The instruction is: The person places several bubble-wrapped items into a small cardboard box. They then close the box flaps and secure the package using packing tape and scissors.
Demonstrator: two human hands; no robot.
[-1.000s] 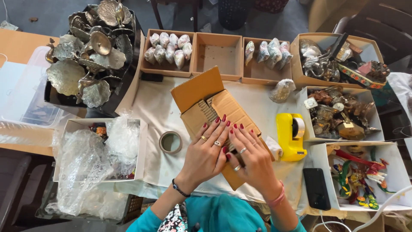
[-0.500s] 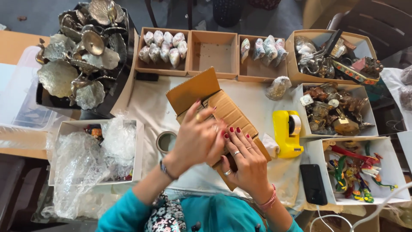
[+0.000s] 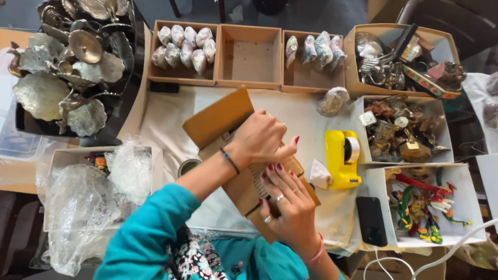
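two hands work on one brown cardboard box [image 3: 228,132] lying on the white cloth [image 3: 166,114] at the middle of the table. the left hand [image 3: 259,137] is curled over the box's upper part, fingers bent down on it in a closed hold, thumb out to the right. the right hand [image 3: 288,207] lies just below it, fingers pressed flat on the box's near end, so it is pressing rather than clasping. one flap stands open above and left of the left hand, and the box is not yet closed; whether anything sits inside i cannot tell, since both hands cover the opening. no tape shows on the box as far as i can see.

just right of the box stands a yellow tape dispenser [image 3: 342,158], with a crumpled white wrap [image 3: 319,173] between them. a tape roll [image 3: 188,166] peeks out just left of the box, under the left forearm. a black phone [image 3: 371,220] lies right of the box, below the dispenser. above the box sit three low cardboard trays: the middle tray [image 3: 249,52] is bare, and the left tray [image 3: 179,78] holds small wrapped bundles. left of the box a white box holds crumpled plastic wrap [image 3: 78,207], close to the left elbow and the likeliest thing to get knocked.
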